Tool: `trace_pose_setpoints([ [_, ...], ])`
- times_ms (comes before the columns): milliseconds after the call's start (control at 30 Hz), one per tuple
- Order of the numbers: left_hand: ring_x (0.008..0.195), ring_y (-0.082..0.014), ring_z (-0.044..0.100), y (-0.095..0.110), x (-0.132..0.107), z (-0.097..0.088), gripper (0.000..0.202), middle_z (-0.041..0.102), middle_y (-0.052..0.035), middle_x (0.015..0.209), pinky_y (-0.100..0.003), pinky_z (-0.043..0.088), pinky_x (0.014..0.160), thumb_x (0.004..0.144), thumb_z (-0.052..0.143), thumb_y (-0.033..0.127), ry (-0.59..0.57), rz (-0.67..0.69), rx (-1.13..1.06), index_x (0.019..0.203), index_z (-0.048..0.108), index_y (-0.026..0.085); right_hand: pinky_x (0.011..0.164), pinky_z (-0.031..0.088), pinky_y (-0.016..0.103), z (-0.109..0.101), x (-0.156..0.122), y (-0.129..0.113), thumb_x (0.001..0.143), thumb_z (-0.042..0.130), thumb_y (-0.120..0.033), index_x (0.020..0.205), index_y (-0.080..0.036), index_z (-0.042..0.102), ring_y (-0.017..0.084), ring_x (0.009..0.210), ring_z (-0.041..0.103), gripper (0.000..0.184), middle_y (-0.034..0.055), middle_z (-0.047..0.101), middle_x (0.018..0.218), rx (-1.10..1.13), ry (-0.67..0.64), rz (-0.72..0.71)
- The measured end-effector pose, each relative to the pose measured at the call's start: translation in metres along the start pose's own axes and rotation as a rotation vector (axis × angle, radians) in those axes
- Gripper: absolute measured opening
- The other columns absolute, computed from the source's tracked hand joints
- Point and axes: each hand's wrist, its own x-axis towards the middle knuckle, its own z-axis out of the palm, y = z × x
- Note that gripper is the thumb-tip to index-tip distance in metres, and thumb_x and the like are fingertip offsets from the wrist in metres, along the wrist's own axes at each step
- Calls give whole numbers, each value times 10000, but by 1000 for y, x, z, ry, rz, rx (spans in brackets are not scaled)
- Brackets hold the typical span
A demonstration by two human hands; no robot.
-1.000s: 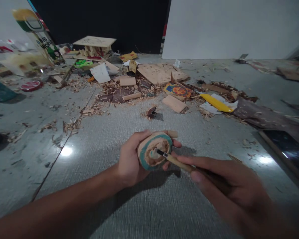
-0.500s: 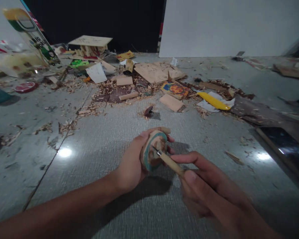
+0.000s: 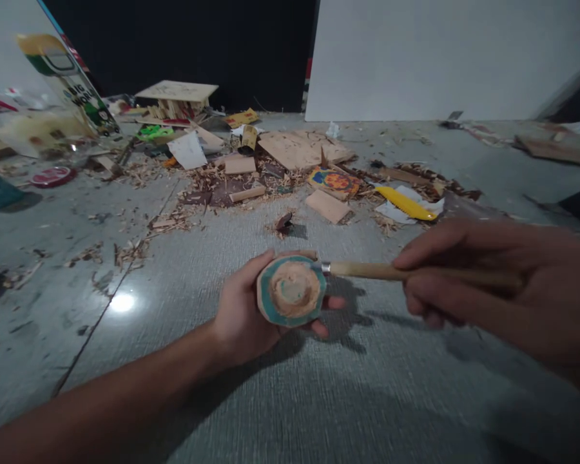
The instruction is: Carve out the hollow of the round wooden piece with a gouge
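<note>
In my left hand (image 3: 244, 309) lies a small rounded wooden piece (image 3: 292, 291), its face turned up toward me. A teal band rings that face, and inside it a rough carved groove circles a raised middle with a spot of teal. My fingers wrap round its back and sides. My right hand (image 3: 483, 283), somewhat blurred, is closed on the wooden handle of a carving tool (image 3: 367, 270) held almost level. The metal tip reaches the upper right rim of the piece; whether it touches cannot be made out.
Wood shavings, offcuts and a flat wooden board (image 3: 299, 149) lie across the back of the floor. A yellow-handled cutter (image 3: 406, 203) rests on paper at right. A small dark brown chip (image 3: 284, 223) sits just beyond my left hand. A red lid (image 3: 53, 176) lies at left.
My right hand has moved up and right, swinging the tool from slanted to nearly level, its tip now at the rim. My left hand has tilted the wooden piece to face me more squarely.
</note>
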Motion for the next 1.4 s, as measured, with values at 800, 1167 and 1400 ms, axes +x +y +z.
trace_pose_setpoints([
  [800,914,-301,719,-5,0,-8,403,726,-156,1047,-369,586,638,967,422,417,6,29,-4,1089,688,140,346,199,230,70,81,-23,938,508,-670,563,-213,420,86,386,146,598,-79,207,476,1101,-45,11],
  [1167,853,-261,690,-7,0,-9,433,722,-160,964,-342,572,698,938,406,373,-46,68,45,1003,730,94,395,257,252,83,76,-28,918,523,-684,556,-214,397,93,392,237,606,-58,275,480,1091,159,-43],
  [1400,844,-242,667,-6,-1,-6,473,715,-163,1027,-316,557,673,896,448,432,0,42,59,970,742,70,359,141,271,80,74,-38,1002,325,-595,481,-211,294,106,381,101,648,-47,128,449,1181,108,5],
])
